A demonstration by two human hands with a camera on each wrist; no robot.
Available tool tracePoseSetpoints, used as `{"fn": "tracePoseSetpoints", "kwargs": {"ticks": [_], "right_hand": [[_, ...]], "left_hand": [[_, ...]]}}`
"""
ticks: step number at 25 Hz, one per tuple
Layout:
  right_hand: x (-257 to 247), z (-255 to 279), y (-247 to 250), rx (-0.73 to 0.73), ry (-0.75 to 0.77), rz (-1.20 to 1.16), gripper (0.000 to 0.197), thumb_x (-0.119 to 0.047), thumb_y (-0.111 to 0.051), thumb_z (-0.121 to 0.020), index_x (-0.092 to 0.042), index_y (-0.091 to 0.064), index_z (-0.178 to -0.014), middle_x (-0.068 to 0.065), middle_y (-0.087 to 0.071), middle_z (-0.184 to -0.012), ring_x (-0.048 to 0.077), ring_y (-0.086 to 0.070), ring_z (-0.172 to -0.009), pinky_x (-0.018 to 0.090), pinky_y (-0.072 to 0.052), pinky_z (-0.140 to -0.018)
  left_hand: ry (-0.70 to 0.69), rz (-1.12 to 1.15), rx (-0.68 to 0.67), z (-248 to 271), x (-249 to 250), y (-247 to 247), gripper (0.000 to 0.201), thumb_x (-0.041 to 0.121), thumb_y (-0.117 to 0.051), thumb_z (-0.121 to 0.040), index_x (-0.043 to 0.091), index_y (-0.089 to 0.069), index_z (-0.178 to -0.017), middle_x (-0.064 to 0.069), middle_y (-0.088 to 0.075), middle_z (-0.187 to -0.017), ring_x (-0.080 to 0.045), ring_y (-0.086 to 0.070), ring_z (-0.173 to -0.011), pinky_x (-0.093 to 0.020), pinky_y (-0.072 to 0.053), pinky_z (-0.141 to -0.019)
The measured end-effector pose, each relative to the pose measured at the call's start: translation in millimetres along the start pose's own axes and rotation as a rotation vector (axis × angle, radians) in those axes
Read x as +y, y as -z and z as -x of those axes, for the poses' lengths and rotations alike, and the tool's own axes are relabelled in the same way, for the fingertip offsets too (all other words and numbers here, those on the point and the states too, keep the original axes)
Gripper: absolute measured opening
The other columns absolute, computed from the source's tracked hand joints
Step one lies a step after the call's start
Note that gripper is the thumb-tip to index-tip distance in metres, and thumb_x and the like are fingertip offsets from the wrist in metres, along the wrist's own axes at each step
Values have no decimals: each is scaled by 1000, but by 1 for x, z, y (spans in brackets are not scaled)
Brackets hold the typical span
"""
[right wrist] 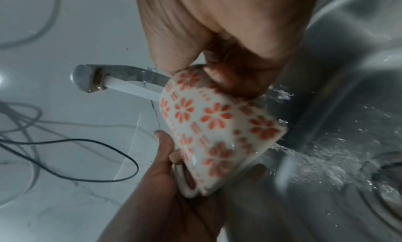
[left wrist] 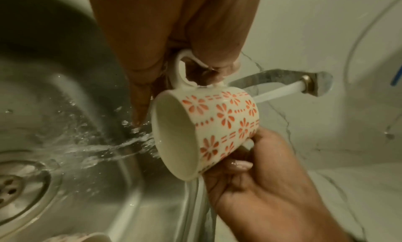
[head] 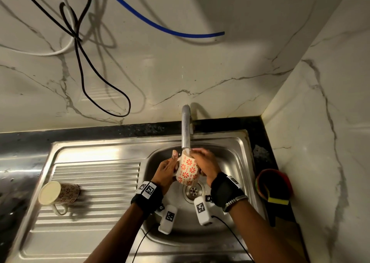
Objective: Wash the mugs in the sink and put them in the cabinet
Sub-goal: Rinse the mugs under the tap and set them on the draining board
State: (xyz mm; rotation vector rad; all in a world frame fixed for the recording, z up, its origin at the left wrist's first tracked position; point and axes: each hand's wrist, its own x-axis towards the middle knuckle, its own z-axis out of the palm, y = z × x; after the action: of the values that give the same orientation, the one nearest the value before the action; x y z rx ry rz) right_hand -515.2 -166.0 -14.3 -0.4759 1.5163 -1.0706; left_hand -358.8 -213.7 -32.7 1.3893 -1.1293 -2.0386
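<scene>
A white mug with orange flowers (head: 188, 170) is tilted over the sink bowl (head: 226, 158), base up under the running tap (head: 186, 128) and mouth toward the drain. My left hand (head: 170, 166) grips its handle (left wrist: 180, 68) from the left. My right hand (head: 202, 160) curls over the mug's base end, where the stream lands. In the left wrist view the mug (left wrist: 217, 125) shows an empty cream inside. In the right wrist view water sprays off the mug (right wrist: 213, 128). A second, brown-patterned mug (head: 58, 192) lies on its side on the drainboard.
The ribbed drainboard (head: 96, 182) stretches left of the bowl, with the drain (head: 193, 190) under the mug. A red holder with a yellow sponge (head: 274, 184) sits on the black counter at right. Black and white cables (head: 80, 48) and a blue hose (head: 160, 26) hang on the marble wall.
</scene>
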Motion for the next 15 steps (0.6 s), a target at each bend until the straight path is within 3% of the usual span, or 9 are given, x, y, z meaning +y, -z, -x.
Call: {"fn": "tracePoseSetpoints", "kwargs": {"ticks": [1, 2, 4, 5, 7, 9, 12, 13, 15], "right_hand": [[-1, 1, 2, 3, -19, -19, 29, -44, -63, -102, -19, -71, -115, 0, -77, -100, 14, -74, -87, 21, -54, -64], [-1, 2, 5, -27, -25, -34, 28, -47, -60, -103, -25, -70, -116, -3, -77, -100, 11, -75, -87, 21, -55, -65], [1, 8, 8, -150, 13, -46, 27, -45, -66, -99, -39, -62, -125, -7, -75, -117, 12, -73, -106, 25, -60, -80], [5, 9, 8, -212, 50, -53, 45, -41, -73, -95, -44, -53, -135, -7, -70, -129, 11, -70, -114, 29, -61, -88], [12, 8, 5, -289, 102, -41, 82, -29, -82, -88, -49, -32, -149, -11, -60, -139, 3, -66, -119, 30, -60, -91], [17, 4, 2, -273, 176, 33, 92, -22, -83, -88, -48, -28, -157, -14, -56, -144, 2, -62, -125, 33, -60, -94], [13, -11, 4, -63, 258, 185, 61, -15, -62, -99, -39, -47, -153, -8, -55, -152, 13, -53, -139, 38, -49, -113], [9, -14, 8, -4, 250, 248, 51, -12, -56, -103, -33, -54, -149, -7, -58, -149, 16, -54, -138, 33, -50, -110], [3, -19, 13, 28, 184, 301, 40, -11, -54, -105, -28, -64, -139, 0, -66, -137, 21, -65, -121, 24, -61, -84]], "left_hand": [[43, 14, 24, -2, 2, 0, 53, 56, -46, -99, 7, -63, -87, -11, -65, -78, -18, -65, -71, -37, -53, -74], [99, 63, 48, -3, 3, 0, 56, 58, -45, -99, 7, -69, -92, -11, -72, -85, -22, -70, -78, -42, -56, -78], [177, 181, 60, -6, 1, 3, 59, 59, -45, -99, 8, -69, -116, -17, -75, -108, -32, -72, -100, -51, -57, -90], [203, 223, 69, -7, 0, 2, 59, 58, -45, -100, 8, -67, -122, -19, -73, -113, -32, -72, -103, -49, -58, -91], [231, 275, 76, -8, -3, -1, 52, 50, -45, -103, 7, -64, -125, -18, -74, -111, -28, -73, -96, -41, -62, -81], [266, 315, 56, -11, -4, -7, 41, 35, -48, -106, 5, -61, -130, -17, -73, -109, -26, -73, -93, -37, -63, -77], [364, 283, 41, -9, 1, -9, 36, 28, -52, -102, 1, -65, -122, -20, -72, -109, -29, -71, -93, -39, -57, -89], [402, 203, 27, -10, 2, -7, 41, 36, -52, -102, 1, -67, -117, -20, -73, -108, -29, -72, -91, -39, -57, -89], [439, 46, 30, -12, 1, -1, 59, 57, -52, -96, 4, -70, -115, -17, -75, -108, -29, -74, -93, -40, -59, -85]]}}
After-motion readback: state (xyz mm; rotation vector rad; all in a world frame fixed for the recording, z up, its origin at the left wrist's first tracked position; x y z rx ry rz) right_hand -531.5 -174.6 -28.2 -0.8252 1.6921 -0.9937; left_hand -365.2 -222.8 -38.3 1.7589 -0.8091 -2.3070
